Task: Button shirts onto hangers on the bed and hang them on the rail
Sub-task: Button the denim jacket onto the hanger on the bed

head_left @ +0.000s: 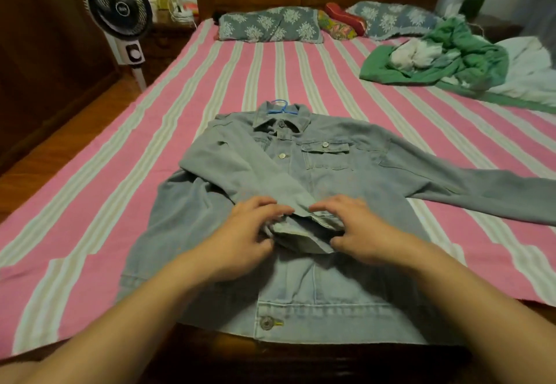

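Note:
A light blue denim shirt point(331, 179) lies face up on the pink striped bed point(150, 130), collar away from me. A blue hanger point(281, 107) pokes out of its collar. The shirt's left sleeve is folded across the chest, its cuff point(301, 234) at the middle. My left hand point(252, 230) pinches the cuff's left end between thumb and fingers. My right hand point(349, 227) grips its right end, thumb under the edge. The other sleeve stretches out to the right. Metal buttons show along the front and at the hem.
A heap of green and white clothing point(445, 52) lies at the bed's far right. Pillows point(270, 25) line the wooden headboard. A standing fan point(120, 13) is at the left beside the bed, over the wooden floor.

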A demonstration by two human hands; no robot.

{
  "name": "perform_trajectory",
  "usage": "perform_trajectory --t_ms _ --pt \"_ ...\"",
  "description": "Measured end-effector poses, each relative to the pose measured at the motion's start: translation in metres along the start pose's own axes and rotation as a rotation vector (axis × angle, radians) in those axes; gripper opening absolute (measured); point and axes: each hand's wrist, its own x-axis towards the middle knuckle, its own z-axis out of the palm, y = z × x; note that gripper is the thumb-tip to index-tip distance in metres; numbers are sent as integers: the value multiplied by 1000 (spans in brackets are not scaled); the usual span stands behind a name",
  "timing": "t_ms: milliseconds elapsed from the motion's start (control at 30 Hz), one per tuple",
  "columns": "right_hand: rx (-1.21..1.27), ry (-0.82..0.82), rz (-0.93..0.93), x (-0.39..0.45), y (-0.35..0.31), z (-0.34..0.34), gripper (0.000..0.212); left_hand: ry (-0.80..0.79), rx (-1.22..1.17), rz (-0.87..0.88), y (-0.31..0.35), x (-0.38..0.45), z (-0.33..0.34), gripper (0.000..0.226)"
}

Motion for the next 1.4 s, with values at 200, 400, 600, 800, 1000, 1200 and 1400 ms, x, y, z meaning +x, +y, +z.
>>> perform_trajectory --t_ms 200,400,600,800,1000,1200,1400 --pt "26 359 -63 8 1 -3 34 -29 -54 221 17 2 -32 33" --pt "-36 36 -279 -19 -15 24 27 188 -118 -56 -1 -15 -9 32" --pt "50 207 -114 -14 -20 31 6 403 -23 -78 5 -26 41 53" --pt "821 193 350 -11 -23 28 11 275 -62 -329 24 -23 40 49" --pt "913 167 366 -12 -25 34 21 129 237 -332 36 -16 41 43" --pt "874 258 387 -13 -28 30 37 232 129 85 14 -34 29 31" --pt "763 367 105 -18 -40 27 15 361 357 334 15 -33 24 25"
